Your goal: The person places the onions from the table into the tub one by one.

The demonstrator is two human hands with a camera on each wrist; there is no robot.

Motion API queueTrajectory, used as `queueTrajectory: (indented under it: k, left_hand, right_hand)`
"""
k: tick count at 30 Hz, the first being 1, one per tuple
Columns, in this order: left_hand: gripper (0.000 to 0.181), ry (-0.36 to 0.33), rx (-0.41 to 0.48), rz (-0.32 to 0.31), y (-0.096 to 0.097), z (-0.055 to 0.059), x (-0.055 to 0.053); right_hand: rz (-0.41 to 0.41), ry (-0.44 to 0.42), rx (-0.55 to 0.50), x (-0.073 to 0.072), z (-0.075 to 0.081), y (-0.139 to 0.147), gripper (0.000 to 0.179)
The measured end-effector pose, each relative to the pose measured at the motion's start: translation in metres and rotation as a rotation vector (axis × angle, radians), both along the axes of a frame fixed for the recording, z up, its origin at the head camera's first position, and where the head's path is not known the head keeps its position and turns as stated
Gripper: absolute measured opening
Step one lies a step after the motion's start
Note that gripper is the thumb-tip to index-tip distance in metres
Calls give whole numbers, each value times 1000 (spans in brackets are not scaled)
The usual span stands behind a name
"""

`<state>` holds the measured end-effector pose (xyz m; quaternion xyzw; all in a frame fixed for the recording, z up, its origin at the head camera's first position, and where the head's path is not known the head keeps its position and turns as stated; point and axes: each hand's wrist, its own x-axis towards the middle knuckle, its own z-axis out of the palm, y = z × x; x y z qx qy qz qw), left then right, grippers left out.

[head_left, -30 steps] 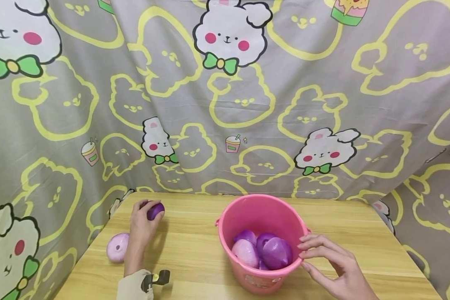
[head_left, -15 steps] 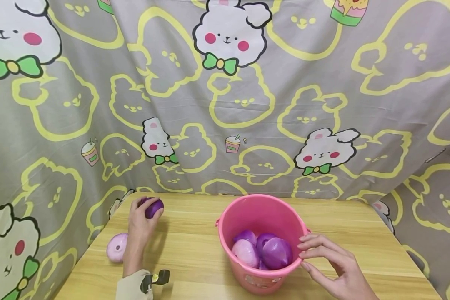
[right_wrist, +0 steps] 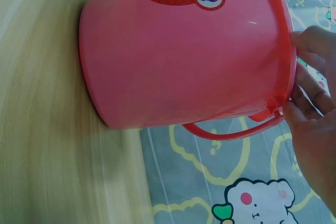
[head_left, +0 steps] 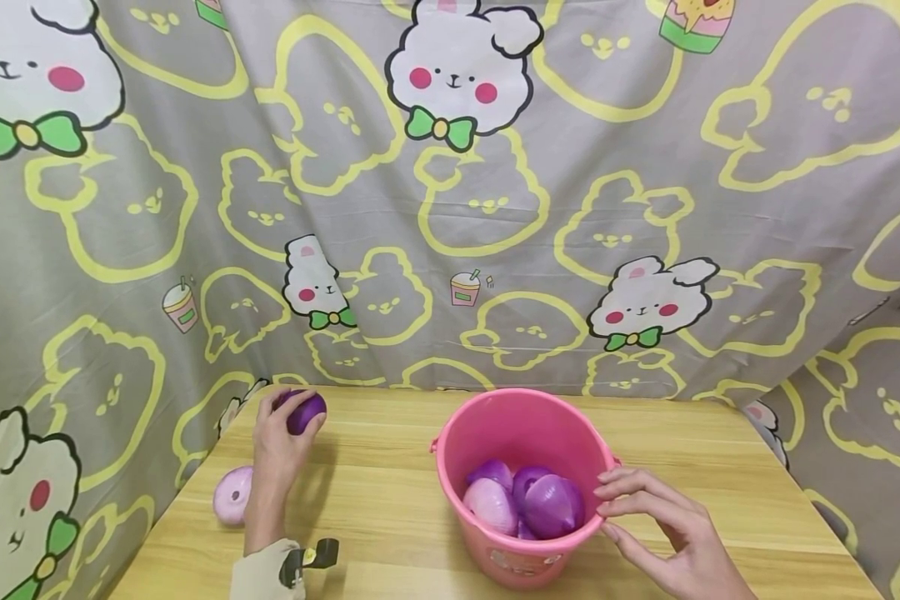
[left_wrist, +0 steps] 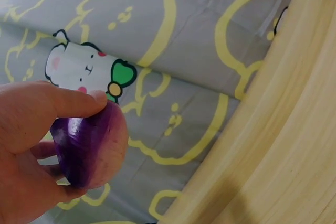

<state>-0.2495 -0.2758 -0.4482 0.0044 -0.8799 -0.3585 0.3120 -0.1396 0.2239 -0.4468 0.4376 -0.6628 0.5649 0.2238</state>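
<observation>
My left hand (head_left: 279,442) holds a purple onion (head_left: 306,412) between thumb and fingers at the table's far left. In the left wrist view the onion (left_wrist: 92,145) shows a dark purple side and a paler pinkish side. A light pink-purple onion (head_left: 229,498) lies on the table beside my left forearm, partly hidden by it. My right hand (head_left: 671,533) grips the right rim of a pink bucket (head_left: 510,562), fingertips at the rim near the handle joint. Several purple onions (head_left: 553,507) lie inside the bucket. The right wrist view shows the bucket's outer wall (right_wrist: 184,66) and its handle (right_wrist: 236,135).
The wooden table (head_left: 390,500) carries the bucket right of centre. A grey curtain (head_left: 450,200) with cartoon rabbits hangs behind the table and along both sides. A dark strap (head_left: 307,560) is worn on my left wrist over a pale sleeve (head_left: 266,575).
My left hand has shifted slightly up and to the left in the head view, carrying the onion. My right hand and the bucket have stayed in place.
</observation>
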Motion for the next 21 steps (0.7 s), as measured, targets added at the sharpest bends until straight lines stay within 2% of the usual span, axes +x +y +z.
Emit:
queueTrajectory:
  k: [21]
  left_hand:
    - [39,106,-27,10,3,9,3]
  right_hand:
    - [-23,-18,15,1,-1,0,47]
